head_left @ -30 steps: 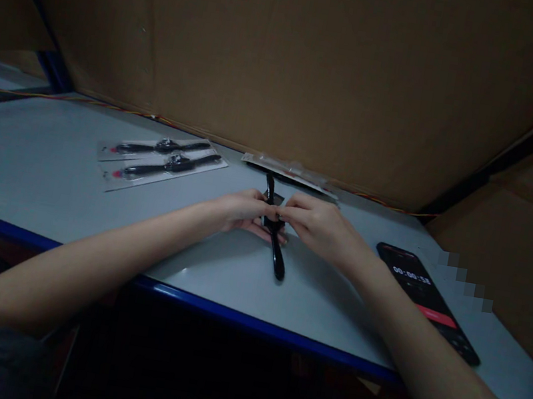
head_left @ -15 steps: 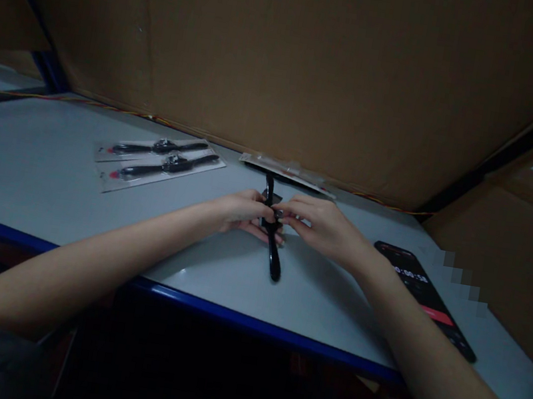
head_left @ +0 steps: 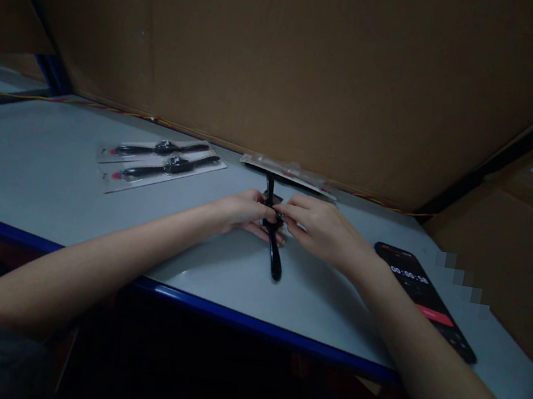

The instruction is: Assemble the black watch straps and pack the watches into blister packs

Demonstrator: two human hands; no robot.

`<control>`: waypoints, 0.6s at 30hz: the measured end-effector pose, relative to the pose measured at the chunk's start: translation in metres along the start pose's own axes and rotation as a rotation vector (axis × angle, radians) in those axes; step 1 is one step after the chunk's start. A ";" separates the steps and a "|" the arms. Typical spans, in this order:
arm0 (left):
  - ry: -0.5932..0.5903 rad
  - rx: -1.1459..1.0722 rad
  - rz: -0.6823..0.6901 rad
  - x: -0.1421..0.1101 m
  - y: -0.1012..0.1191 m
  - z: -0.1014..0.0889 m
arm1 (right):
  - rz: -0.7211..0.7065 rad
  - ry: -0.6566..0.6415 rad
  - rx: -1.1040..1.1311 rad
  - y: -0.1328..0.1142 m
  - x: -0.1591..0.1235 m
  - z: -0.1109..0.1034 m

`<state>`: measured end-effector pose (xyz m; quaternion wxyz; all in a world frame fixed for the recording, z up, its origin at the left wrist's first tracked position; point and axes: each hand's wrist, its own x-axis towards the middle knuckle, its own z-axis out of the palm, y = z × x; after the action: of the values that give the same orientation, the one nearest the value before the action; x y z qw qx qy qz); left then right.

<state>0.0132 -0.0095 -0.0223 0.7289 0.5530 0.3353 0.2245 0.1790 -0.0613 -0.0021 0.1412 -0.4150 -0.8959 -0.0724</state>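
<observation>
The left hand (head_left: 250, 213) grips the black tool (head_left: 274, 258) round its middle — the right hand (head_left: 317, 226) pinches there too — between the bench's (head_left: 42, 177) front and back edges. Packs (head_left: 191, 164) lie toward the back, a phone (head_left: 409, 275) near the right edge; cardboard (head_left: 288, 61) rises behind.

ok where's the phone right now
In the head view, the phone lies on the table at the right, partly hidden by the right forearm.
</observation>
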 end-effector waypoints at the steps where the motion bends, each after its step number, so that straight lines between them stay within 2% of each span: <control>1: -0.002 0.002 -0.004 0.000 0.000 0.000 | -0.005 -0.008 0.010 0.000 0.000 0.000; 9: -0.021 0.006 -0.020 0.003 -0.004 -0.002 | 0.010 0.014 0.178 0.008 -0.001 0.007; 18: -0.056 -0.058 0.001 0.001 -0.002 -0.001 | 0.166 0.129 0.068 0.006 0.003 0.007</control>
<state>0.0126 -0.0089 -0.0250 0.7536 0.5379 0.3080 0.2187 0.1806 -0.0535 -0.0082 0.2179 -0.4773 -0.8494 -0.0566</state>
